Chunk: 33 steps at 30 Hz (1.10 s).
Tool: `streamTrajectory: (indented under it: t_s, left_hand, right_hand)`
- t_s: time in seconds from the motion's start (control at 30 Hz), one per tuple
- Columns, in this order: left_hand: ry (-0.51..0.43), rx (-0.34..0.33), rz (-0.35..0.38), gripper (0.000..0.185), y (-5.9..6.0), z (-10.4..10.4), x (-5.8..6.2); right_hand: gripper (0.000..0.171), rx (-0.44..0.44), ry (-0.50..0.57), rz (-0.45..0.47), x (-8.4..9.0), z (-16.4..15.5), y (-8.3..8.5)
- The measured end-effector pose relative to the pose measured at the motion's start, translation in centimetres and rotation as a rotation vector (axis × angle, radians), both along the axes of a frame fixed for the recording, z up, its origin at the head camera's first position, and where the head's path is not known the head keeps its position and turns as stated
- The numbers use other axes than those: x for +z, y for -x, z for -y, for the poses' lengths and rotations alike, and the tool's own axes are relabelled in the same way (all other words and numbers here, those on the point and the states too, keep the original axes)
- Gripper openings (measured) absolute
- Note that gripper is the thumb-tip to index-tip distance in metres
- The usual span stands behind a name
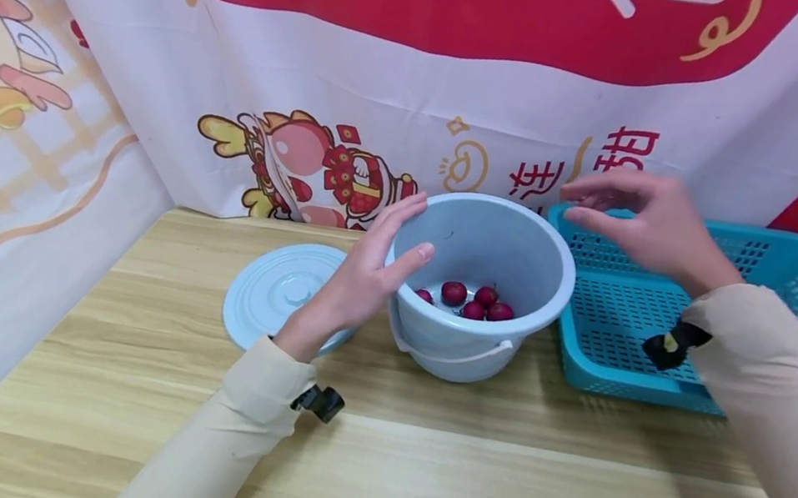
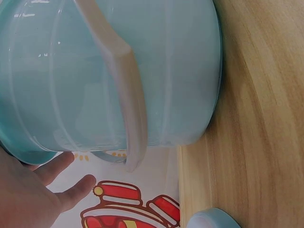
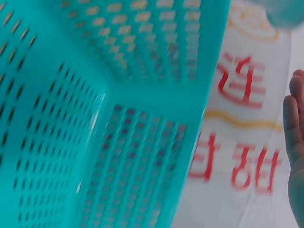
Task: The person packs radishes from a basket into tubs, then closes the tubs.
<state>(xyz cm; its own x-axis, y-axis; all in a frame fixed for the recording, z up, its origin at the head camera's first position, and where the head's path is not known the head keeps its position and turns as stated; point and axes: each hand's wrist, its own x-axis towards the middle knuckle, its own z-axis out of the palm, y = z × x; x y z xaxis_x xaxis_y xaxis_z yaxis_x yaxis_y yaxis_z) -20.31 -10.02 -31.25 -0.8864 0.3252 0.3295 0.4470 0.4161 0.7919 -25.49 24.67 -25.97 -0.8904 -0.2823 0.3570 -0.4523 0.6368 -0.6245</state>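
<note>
A pale blue bucket [image 1: 483,252] stands mid-table with several dark red round fruits [image 1: 471,299] on its bottom. My left hand [image 1: 375,267] lies against its left side, fingers straight along the wall and the thumb over the rim. The left wrist view shows the bucket wall [image 2: 171,71], its white handle [image 2: 130,99] and that hand [image 2: 33,192] close up. My right hand [image 1: 634,217] hovers over the far left corner of a teal slotted basket [image 1: 625,371], fingers relaxed and holding nothing. In the right wrist view its fingers [image 3: 294,128] show at the right edge beside the basket [image 3: 95,118].
The bucket's round blue lid [image 1: 272,291] lies flat on the wooden table [image 1: 415,470], left of the bucket and partly under my left wrist. A printed cloth banner [image 1: 359,92] hangs close behind and on the left. The teal basket holds nothing that I can see.
</note>
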Motion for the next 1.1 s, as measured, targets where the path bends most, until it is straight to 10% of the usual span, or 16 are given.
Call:
streamTrajectory:
  t_s: [0.57,1.1]
  left_hand:
    - [0.008,0.008,0.003,0.069,-0.1,0.1,0.1]
    - [0.005,0.006,0.008,0.068,-0.1,0.0,0.0]
  right_hand:
    - [0.070,-0.153,-0.182,0.376,-3.4,-11.4,1.9]
    - [0.076,-0.054,-0.332,0.548,-6.5,-17.9,2.2]
